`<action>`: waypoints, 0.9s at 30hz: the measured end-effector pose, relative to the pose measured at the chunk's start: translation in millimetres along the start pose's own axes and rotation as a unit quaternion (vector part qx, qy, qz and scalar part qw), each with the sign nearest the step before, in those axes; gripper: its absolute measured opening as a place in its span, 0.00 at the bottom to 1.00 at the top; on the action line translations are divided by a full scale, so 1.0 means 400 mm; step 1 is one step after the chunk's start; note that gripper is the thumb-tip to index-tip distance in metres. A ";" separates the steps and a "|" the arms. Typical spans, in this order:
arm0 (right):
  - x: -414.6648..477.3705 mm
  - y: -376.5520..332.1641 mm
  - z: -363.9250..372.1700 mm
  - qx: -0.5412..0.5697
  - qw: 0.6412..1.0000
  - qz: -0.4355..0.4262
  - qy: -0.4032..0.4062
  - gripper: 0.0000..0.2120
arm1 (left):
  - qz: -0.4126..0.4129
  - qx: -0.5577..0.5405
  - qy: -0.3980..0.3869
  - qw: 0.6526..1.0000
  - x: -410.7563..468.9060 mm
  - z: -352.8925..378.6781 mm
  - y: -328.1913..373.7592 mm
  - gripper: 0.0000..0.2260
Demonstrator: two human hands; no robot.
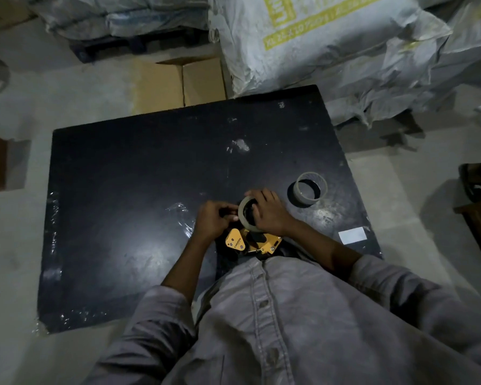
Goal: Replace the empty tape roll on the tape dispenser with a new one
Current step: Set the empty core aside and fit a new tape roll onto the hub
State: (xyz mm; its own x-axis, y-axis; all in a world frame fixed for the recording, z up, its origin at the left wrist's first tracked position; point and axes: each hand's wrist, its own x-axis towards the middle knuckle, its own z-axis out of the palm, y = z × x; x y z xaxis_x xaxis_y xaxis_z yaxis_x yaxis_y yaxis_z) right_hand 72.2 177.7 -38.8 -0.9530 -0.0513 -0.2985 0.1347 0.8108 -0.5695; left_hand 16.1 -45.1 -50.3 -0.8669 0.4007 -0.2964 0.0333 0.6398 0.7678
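Held the tape dispenser (250, 243) low over the near edge of the tabletop (122, 190), close against the shirt. Had the new tape roll (242, 216) at the dispenser's far end, just beyond the yellow plates, tilted, with its open centre facing up and to the left. Curled the right grip (267, 215) over the roll's right side, fingers across the top rim. Pinched with the left grip (214, 220) at the roll's left rim; could not tell whether on a loose tape end or on the rim itself. Could not tell either whether the roll sat fully home on the hub, hidden under the fingers. Had the empty tape roll (313, 183) lying flat on the tabletop, hole upward, off to the right and farther out, apart from the dispenser and nearer the right grip than the left. Judged the coming move to turn on the roll's axis against the hub: probably a press along that axis from the right grip, with the left grip steadying.
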 end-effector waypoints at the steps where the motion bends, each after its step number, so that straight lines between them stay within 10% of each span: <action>1: 0.001 0.002 0.002 0.001 1.000 0.000 0.003 0.29 | 0.039 0.055 0.020 0.998 -0.006 0.001 -0.005 0.14; 6: -0.002 -0.009 -0.019 -0.007 1.000 -0.002 -0.010 0.30 | 0.248 0.173 0.136 0.943 -0.033 0.009 0.019 0.07; 14: -0.005 -0.027 -0.041 -0.023 0.999 -0.006 -0.036 0.26 | 0.256 0.214 0.130 0.934 -0.027 0.004 0.018 0.04; 27: -0.013 -0.034 -0.059 0.027 0.997 0.031 -0.070 0.30 | -0.010 0.002 0.031 0.999 -0.010 0.016 0.025 0.11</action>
State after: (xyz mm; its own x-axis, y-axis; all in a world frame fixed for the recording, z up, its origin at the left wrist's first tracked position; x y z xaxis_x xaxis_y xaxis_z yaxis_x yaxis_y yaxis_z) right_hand 68.9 180.8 -11.4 -0.8954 -0.0863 -0.4368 0.2103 0.7828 -0.5857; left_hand 23.2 -36.0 -45.1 -0.8969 0.3464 -0.2750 0.0177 0.6493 0.7603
